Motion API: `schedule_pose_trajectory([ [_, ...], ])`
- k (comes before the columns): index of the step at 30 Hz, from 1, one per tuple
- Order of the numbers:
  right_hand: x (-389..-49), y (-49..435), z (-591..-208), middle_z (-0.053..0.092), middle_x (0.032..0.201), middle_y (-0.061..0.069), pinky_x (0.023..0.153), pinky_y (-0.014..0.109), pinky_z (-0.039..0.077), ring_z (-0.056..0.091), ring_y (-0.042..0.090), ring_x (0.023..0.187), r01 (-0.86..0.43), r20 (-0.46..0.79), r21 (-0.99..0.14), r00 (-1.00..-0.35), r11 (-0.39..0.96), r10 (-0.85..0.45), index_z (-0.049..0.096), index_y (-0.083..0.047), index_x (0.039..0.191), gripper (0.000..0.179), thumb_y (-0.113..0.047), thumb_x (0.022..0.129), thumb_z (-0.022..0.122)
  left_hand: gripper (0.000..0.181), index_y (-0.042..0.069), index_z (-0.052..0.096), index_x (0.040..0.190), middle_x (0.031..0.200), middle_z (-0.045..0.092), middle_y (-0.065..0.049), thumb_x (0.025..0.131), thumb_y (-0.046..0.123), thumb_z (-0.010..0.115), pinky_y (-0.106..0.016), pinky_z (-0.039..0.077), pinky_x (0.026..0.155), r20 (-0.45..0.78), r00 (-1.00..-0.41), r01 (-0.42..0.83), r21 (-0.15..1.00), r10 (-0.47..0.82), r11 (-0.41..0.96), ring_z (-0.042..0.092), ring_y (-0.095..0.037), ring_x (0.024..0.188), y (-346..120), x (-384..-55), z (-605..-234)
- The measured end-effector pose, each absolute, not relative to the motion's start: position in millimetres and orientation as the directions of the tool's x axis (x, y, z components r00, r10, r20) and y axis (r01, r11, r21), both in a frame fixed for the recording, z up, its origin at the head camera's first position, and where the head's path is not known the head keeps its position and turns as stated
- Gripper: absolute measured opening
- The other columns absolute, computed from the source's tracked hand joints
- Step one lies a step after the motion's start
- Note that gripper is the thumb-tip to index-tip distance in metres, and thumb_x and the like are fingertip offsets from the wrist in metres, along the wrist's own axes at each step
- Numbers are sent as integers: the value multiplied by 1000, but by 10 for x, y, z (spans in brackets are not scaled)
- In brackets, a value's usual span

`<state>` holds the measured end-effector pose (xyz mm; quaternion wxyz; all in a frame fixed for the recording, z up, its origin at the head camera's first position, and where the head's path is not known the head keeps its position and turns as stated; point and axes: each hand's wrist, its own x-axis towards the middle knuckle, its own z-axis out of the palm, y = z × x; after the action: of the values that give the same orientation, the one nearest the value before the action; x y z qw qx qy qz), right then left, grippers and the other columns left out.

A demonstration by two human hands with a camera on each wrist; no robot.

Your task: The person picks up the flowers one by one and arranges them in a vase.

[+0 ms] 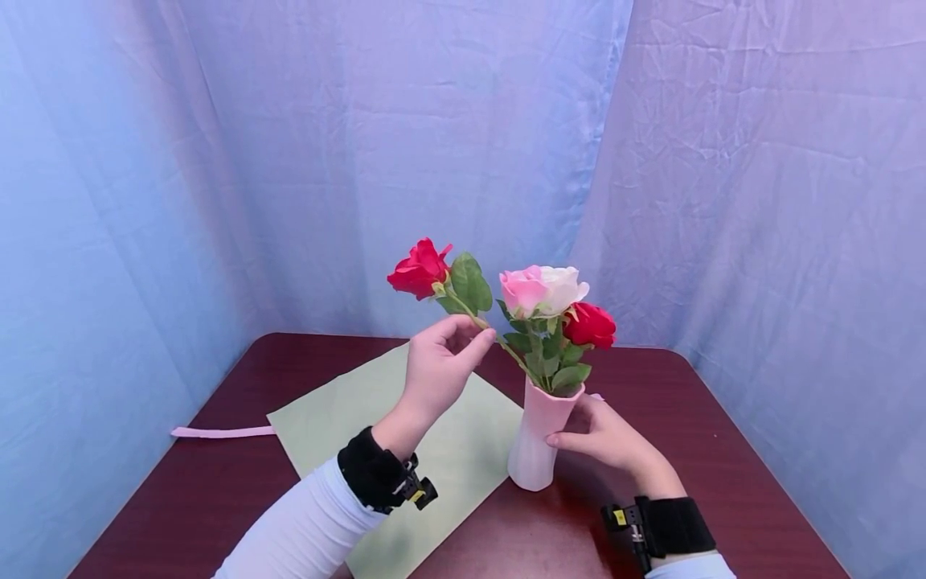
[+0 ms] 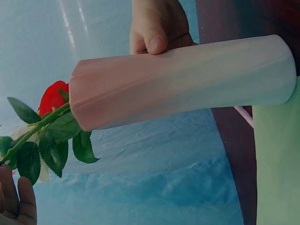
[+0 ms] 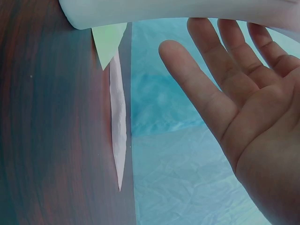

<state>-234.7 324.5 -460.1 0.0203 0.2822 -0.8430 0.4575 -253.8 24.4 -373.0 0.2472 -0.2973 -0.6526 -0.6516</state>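
Observation:
My left hand (image 1: 443, 366) pinches the green stem of a red rose (image 1: 419, 269) between thumb and fingers. The bloom leans left, and its stem runs down to the mouth of the vase (image 1: 535, 442). This pink-and-white vase stands upright, holding a pink rose (image 1: 524, 289), a white rose (image 1: 563, 289) and another red rose (image 1: 592, 325). From the right, my right hand (image 1: 608, 434) grips the vase, thumb on the near side and fingers around the back. In the right wrist view, the little finger (image 3: 180, 61) stands off the vase wall.
A pale green sheet (image 1: 448, 466) lies on the dark red-brown table (image 1: 651, 386) left of the vase. A pink ribbon (image 1: 220, 433) shows past the sheet's left corner, with an end visible behind the vase. Blue-lilac curtains (image 1: 448, 161) hang around the table.

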Motion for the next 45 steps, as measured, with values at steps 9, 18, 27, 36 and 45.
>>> schedule_pose_trajectory([
  [9,-2357,3260,-4605,70,123,2,91,35,55,69,21,110,-494,292,-764,-838,415,-460,59,-13,137,56,-15,87,83,8,7,75,96,79,71,3,91,13,79,-29,54,60,759,-648,761,649,63,-1,62,-13,66,342,-2534,-3756],
  [18,-2365,3243,-4611,70,123,1,91,34,55,68,19,110,-500,297,-747,-841,438,-453,59,-14,138,57,-17,87,83,9,6,75,93,79,71,2,90,13,79,-28,56,62,802,-586,810,585,118,44,63,-10,67,443,-2523,-3846],
  [27,-2377,3242,-4607,70,123,-1,92,33,54,68,18,110,-504,301,-736,-841,451,-449,59,-14,139,58,-18,86,83,6,8,74,90,78,70,2,91,13,78,-24,55,60,797,-578,815,573,172,84,61,-5,65,539,-2505,-3926],
  [36,-2376,3253,-4601,70,124,2,91,34,55,68,20,111,-488,281,-768,-839,415,-466,58,-12,140,57,-14,88,81,7,8,74,87,74,69,2,88,10,80,-20,53,58,828,-524,851,516,200,94,58,-3,61,626,-2497,-3972],
  [45,-2378,3255,-4594,70,123,3,90,35,56,69,22,110,-525,307,-758,-811,387,-498,58,-13,140,55,-13,90,79,7,11,74,83,73,65,4,88,11,79,-13,46,62,847,-406,913,367,342,176,56,-6,65,739,-2465,-3992],
])
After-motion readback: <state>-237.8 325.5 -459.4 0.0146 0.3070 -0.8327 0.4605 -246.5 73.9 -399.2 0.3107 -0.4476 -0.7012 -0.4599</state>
